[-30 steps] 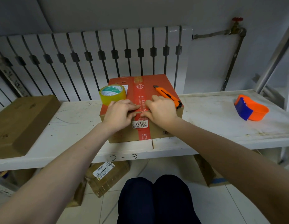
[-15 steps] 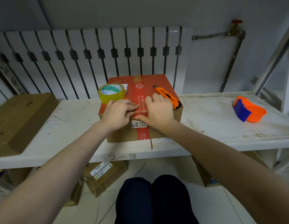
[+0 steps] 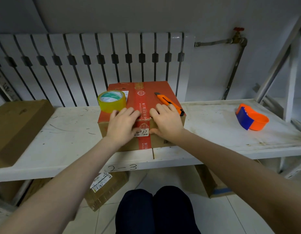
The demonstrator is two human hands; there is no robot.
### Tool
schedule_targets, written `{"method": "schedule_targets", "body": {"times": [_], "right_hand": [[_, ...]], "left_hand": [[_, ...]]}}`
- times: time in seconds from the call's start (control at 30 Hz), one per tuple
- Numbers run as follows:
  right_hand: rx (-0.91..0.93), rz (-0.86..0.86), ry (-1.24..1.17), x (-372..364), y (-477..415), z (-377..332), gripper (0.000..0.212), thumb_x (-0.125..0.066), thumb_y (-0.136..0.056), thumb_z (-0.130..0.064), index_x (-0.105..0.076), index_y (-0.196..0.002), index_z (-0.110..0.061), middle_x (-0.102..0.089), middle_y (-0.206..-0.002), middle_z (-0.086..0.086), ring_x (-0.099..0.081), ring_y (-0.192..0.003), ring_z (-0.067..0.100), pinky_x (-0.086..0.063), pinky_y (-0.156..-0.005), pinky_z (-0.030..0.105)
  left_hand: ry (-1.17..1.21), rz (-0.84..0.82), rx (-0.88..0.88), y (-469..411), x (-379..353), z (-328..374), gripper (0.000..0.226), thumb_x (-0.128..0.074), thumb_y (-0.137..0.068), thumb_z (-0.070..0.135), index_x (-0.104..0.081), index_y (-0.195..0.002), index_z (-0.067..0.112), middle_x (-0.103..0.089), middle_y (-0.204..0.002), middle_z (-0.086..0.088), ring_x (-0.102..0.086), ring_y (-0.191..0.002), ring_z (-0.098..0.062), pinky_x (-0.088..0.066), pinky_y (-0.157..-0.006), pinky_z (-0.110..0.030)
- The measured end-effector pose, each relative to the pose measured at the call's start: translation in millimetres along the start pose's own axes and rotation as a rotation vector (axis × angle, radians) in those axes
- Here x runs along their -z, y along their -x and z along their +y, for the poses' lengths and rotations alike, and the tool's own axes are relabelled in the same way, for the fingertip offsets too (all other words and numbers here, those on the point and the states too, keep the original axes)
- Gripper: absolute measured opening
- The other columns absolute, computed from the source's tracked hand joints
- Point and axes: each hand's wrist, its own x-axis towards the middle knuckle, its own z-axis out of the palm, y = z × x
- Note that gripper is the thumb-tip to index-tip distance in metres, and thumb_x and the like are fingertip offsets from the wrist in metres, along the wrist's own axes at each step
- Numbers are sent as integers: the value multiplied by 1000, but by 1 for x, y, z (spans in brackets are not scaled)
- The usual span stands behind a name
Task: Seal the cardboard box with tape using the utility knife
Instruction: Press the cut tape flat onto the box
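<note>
A cardboard box (image 3: 165, 92) with a red printed top stands on the white shelf (image 3: 62, 137); a red strip runs down its middle and front face. My left hand (image 3: 122, 125) and my right hand (image 3: 166, 122) lie flat over the box's near top edge, one on each side of the strip, fingers spread, thumbs on the front face. They hold nothing. A yellow tape roll (image 3: 112, 101) sits on the box's left top corner. An orange utility knife (image 3: 169, 103) lies on the right of the top, just beyond my right fingers.
A brown cardboard box (image 3: 16, 129) lies on the shelf at the left. An orange and blue tape dispenser (image 3: 250, 119) rests at the right. A white radiator (image 3: 95, 65) stands behind. More boxes (image 3: 105, 190) sit on the floor beneath.
Both hands have slid apart a little along the box's near edge, the thumbs dropping onto the front face. The tape roll and the knife have not moved.
</note>
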Motion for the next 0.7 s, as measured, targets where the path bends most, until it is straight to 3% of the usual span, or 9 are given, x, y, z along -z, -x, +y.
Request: {"method": "schedule_targets", "body": {"times": [0.1, 0.27, 0.4, 0.57, 0.7], "right_hand": [[-82, -7, -16, 1, -3, -8, 68, -79, -47, -63, -56, -88, -13, -59, -83, 4, -58, -74, 22, -44, -73, 34], [-58, 7, -81, 3, -5, -7, 52, -86, -51, -46, -61, -81, -12, -61, -74, 4, -61, -66, 24, -46, -67, 32], [-24, -34, -114, 8, -4, 3, 37, -85, -59, -34, -64, -81, -11, -64, -74, 5, -62, -66, 26, -46, -68, 34], [-130, -109, -29, 12, -10, -13, 59, -65, -65, -68, -63, -86, -13, -65, -80, 6, -62, -72, 23, -44, -75, 35], [-166, -151, 0, 16, -23, -26, 54, -62, -75, -61, -64, -89, -9, -65, -87, 12, -62, -79, 29, -43, -78, 38]], "left_hand": [[-25, 10, -13, 6, -3, -1, 49, -77, -69, 29, -55, -112, 21, -60, -108, 2, -57, -102, -23, -39, -85, -40], [-18, 3, -16, 1, 2, -1, 42, -76, -69, 29, -60, -107, 22, -64, -103, 4, -57, -100, -23, -35, -85, -39], [83, -58, 14, -7, 11, -8, 41, -71, -77, 29, -63, -117, 25, -65, -113, 7, -57, -109, -19, -35, -92, -38], [173, -158, 0, -14, 18, -21, 40, -64, -85, 23, -62, -124, 28, -65, -125, 7, -56, -119, -16, -40, -100, -41], [183, -149, 24, -15, 19, -19, 33, -56, -89, 24, -64, -121, 27, -65, -124, 7, -56, -119, -16, -41, -100, -43]]}}
